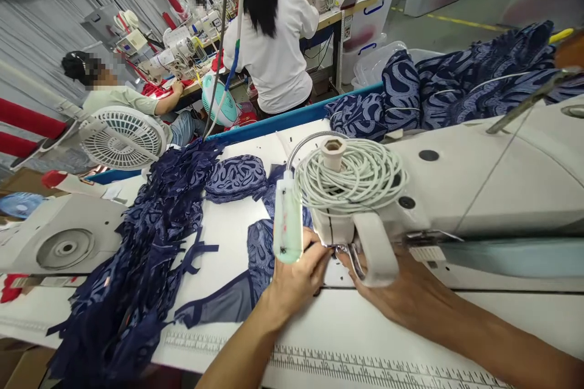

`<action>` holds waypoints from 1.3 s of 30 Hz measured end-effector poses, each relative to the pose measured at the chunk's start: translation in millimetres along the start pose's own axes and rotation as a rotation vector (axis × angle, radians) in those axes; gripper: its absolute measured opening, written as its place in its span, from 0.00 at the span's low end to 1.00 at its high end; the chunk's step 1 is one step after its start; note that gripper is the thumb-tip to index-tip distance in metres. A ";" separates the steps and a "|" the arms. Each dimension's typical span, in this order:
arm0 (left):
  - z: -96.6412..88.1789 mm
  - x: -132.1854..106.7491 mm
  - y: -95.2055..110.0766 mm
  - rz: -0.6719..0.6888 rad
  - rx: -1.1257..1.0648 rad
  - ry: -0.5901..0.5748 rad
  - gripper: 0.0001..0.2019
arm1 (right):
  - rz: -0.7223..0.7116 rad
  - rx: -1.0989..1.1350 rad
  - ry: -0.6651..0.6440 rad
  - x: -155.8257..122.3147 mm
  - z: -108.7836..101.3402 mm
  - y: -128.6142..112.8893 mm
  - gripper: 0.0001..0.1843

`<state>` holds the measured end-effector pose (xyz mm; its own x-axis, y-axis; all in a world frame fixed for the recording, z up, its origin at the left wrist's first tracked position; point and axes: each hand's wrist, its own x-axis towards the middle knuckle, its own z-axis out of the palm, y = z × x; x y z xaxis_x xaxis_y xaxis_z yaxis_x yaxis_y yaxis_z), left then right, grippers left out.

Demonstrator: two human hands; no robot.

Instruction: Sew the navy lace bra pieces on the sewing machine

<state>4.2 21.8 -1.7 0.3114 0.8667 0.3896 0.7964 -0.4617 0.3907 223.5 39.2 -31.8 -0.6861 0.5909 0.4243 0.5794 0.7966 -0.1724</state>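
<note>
My left hand (298, 276) is closed, its fingers bent and pressed together beside the needle area of a white sewing machine (456, 188). A navy lace garment piece (261, 255) with a plain mesh panel (223, 301) runs in under that hand from the left. Across from it, my right hand (396, 285) reaches beneath the machine head, fingertips drawn in close to the needle. A white curved guard (376, 249) covers part of the right hand, so what its fingers hold is hidden. A lit lamp (288, 219) hangs just above my left hand.
A long heap of navy straps and lace (150, 243) lies to the left, near a stacked lace bundle (236, 177). Tied lace bundles (401, 94) line the back right. Coiled pale cord (356, 176) tops the machine. Beyond a small fan (123, 137), two people sit at other machines.
</note>
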 end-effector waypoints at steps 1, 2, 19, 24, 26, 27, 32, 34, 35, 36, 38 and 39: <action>1.5 0.7 -1.7 -0.034 -0.020 0.013 0.08 | -0.031 -0.002 -0.022 2.4 -0.1 0.6 0.20; 3.0 1.3 -3.3 -0.071 -0.034 0.022 0.08 | -0.059 -0.008 -0.025 4.8 -0.7 1.1 0.19; 1.9 14.3 -16.1 -0.243 -0.248 0.056 0.04 | -0.156 -0.084 0.068 15.5 -8.4 -2.6 0.14; -3.8 15.4 -13.9 -0.236 -0.252 0.016 0.05 | -0.172 -0.093 0.106 15.8 -10.0 -4.3 0.13; -4.4 15.4 -13.2 -0.227 -0.248 0.008 0.05 | -0.160 -0.086 0.119 15.3 -9.8 -4.7 0.13; -4.5 15.3 -13.1 -0.222 -0.243 0.006 0.05 | -0.154 -0.084 0.123 15.1 -9.6 -4.8 0.13; -4.4 13.2 -11.7 -0.171 -0.188 0.013 0.04 | -0.148 -0.079 0.134 14.1 -9.1 -5.5 0.12; -3.5 11.1 -9.9 -0.137 -0.157 0.019 0.04 | -0.153 -0.077 0.144 13.8 -11.2 -5.6 0.11; -2.7 9.9 -9.0 -0.122 -0.142 0.023 0.04 | -0.157 -0.071 0.150 13.5 -12.8 -5.4 0.11; -1.6 8.8 -8.1 -0.109 -0.128 0.029 0.04 | -0.160 -0.054 0.160 13.2 -14.8 -4.9 0.11; 1.0 6.9 -6.9 -0.094 -0.109 0.046 0.03 | -0.151 0.000 0.196 12.5 -19.1 -2.8 0.13; 2.3 6.2 -6.7 -0.091 -0.106 0.055 0.04 | -0.138 0.029 0.218 12.3 -21.2 -1.3 0.13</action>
<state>2.0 30.7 -3.9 0.2093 0.8957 0.3923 0.7602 -0.4013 0.5109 223.7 42.7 -7.6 -0.6455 0.4371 0.6263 0.4717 0.8731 -0.1232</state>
